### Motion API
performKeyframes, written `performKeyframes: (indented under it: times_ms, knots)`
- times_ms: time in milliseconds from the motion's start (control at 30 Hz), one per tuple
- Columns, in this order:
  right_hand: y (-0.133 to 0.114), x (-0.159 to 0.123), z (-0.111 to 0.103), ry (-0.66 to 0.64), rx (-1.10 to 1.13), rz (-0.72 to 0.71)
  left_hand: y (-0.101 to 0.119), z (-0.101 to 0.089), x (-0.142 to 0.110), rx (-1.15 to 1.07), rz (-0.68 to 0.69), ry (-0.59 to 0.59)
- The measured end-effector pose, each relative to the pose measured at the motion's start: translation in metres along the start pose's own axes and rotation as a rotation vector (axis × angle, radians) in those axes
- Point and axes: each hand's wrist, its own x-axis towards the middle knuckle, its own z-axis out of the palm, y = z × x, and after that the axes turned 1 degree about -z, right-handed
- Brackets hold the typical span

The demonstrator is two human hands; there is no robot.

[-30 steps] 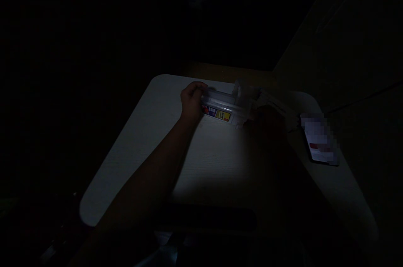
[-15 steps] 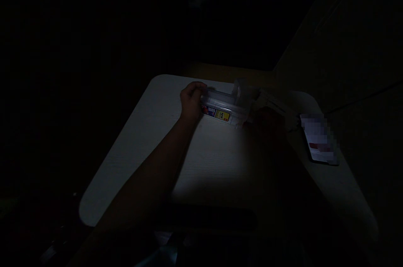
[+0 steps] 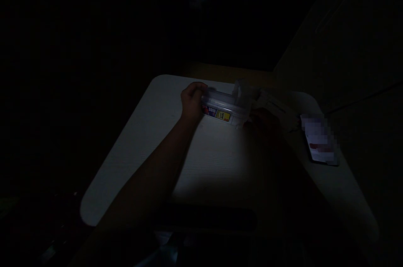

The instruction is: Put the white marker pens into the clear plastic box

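The scene is very dark. A clear plastic box (image 3: 225, 107) with a red, blue and yellow label lies on a white table (image 3: 151, 141). My left hand (image 3: 191, 102) is curled around the box's left end and holds it. My right hand (image 3: 262, 121) sits in deep shadow at the box's right end, next to a raised clear flap; its fingers are too dark to make out.
A phone-like flat object (image 3: 319, 141) with a light face lies at the table's right side. A thin cable (image 3: 362, 99) runs off to the right. A dark strip (image 3: 208, 216) lies along the table's near edge. The surroundings are black.
Almost nothing has moved. My right hand has shifted slightly left toward the box's right end; my left hand keeps its hold.
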Motion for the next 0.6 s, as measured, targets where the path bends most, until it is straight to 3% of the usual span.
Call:
performKeyframes:
  times_ms: [167,400,600]
  knots:
    - [0.012,0.002,-0.005,0.126,-0.148,-0.023,0.0,0.0,0.0,-0.018,-0.008,0.001]
    - [-0.001,0.002,0.003,-0.04,-0.087,-0.108,0.0,0.0,0.0,-0.016,0.005,0.004]
    - [0.007,0.001,-0.004,0.027,-0.229,-0.051,-0.001,0.0,0.001,-0.02,-0.001,0.001]
